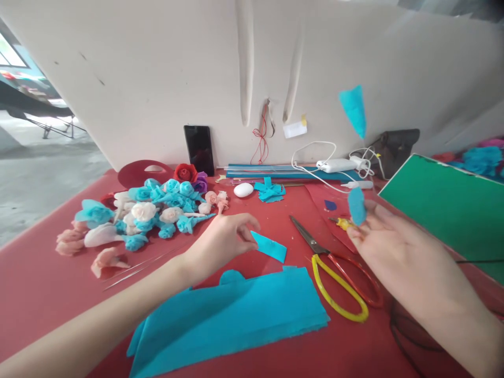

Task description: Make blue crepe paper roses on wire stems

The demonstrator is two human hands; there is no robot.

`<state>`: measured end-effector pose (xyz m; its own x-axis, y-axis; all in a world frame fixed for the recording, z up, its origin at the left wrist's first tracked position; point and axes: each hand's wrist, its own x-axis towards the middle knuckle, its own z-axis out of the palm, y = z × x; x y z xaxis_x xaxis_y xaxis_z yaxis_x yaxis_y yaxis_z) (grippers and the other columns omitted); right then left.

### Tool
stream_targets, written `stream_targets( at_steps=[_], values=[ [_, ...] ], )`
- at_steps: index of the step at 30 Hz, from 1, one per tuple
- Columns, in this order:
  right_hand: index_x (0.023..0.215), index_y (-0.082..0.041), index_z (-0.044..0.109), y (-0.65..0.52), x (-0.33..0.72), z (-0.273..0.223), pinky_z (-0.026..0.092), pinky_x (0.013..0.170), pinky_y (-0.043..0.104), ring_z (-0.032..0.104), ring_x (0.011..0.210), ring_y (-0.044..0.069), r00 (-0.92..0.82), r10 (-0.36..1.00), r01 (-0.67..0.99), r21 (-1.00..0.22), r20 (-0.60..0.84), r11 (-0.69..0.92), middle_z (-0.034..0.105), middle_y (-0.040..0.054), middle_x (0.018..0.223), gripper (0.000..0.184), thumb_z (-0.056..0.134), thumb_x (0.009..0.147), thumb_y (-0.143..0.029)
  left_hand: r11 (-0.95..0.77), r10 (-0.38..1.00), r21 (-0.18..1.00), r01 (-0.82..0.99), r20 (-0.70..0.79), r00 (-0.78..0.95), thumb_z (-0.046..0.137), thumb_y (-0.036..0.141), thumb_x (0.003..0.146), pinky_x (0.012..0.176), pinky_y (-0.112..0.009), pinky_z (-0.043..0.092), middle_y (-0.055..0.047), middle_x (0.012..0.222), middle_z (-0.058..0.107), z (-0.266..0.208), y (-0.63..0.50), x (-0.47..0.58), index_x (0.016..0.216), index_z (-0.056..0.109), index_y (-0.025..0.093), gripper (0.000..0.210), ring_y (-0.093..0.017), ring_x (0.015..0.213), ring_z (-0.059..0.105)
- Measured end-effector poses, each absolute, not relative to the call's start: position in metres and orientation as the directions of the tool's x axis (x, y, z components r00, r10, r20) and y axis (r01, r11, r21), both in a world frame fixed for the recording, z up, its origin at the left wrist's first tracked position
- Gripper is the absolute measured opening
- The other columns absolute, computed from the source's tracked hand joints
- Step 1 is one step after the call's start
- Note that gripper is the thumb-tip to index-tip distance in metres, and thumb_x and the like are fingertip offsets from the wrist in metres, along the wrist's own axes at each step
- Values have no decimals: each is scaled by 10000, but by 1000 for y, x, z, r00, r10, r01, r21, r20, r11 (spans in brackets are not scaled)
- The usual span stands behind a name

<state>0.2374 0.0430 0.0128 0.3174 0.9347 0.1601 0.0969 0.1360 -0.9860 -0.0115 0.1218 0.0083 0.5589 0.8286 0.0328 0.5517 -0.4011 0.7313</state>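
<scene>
My left hand [224,239] is over the middle of the red table, thumb and fingers curled in a pinch at the left end of a small blue crepe paper strip [272,249]. Below it lies a larger folded stack of blue crepe paper [236,315]. My right hand [389,241], palm turned up, pinches a rounded blue crepe paper piece [357,206] between thumb and fingers. Between my hands rest scissors [321,251] with one yellow and one red handle, blades slightly apart. A pile of cut blue paper pieces [270,190] lies farther back.
Blue, white and pink paper flowers [157,210] cover the table's left side. A phone [199,149] leans on the wall. At the back are a white power strip [338,165] and cable. A green board [444,205] stands right. A blue paper cone [355,110] shows before the wall.
</scene>
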Motion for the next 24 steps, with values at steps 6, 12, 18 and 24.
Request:
stream_targets(
  at_steps=[6, 12, 18, 24],
  values=[
    [802, -368, 651, 38, 221, -2, 467, 856, 337, 567, 929, 173, 351, 936, -214, -976, -29, 50, 637, -65, 1023, 83, 579, 775, -400, -436, 822, 707, 557, 61, 566, 678, 257, 685, 669, -252, 444, 26, 698, 659, 9, 120, -8, 773, 634, 198, 115, -151, 697, 613],
    [750, -303, 640, 38, 211, 2, 483, 811, 357, 564, 925, 191, 346, 931, -365, -931, -113, 23, 638, -27, 947, 63, 612, 725, -354, -481, 846, 645, 594, 163, 508, 675, 256, 670, 627, -259, 388, 13, 716, 568, 8, 126, -10, 680, 512, 176, 181, -142, 676, 516],
    [740, -304, 679, 39, 210, 2, 481, 803, 336, 558, 942, 211, 299, 939, -411, -911, -170, -34, 649, -4, 930, 97, 697, 668, -366, -509, 839, 633, 583, 213, 501, 603, 236, 727, 610, -239, 386, 25, 631, 562, 8, 125, -11, 601, 482, 176, 184, -118, 614, 504],
    [731, -312, 701, 40, 203, -12, 439, 800, 260, 534, 936, 168, 307, 924, -430, -899, -229, -80, 661, -33, 929, 168, 755, 596, -396, -498, 840, 666, 555, 209, 501, 624, 216, 716, 577, -210, 409, 15, 668, 656, 7, 125, -11, 651, 610, 166, 83, -115, 610, 561]
  ],
)
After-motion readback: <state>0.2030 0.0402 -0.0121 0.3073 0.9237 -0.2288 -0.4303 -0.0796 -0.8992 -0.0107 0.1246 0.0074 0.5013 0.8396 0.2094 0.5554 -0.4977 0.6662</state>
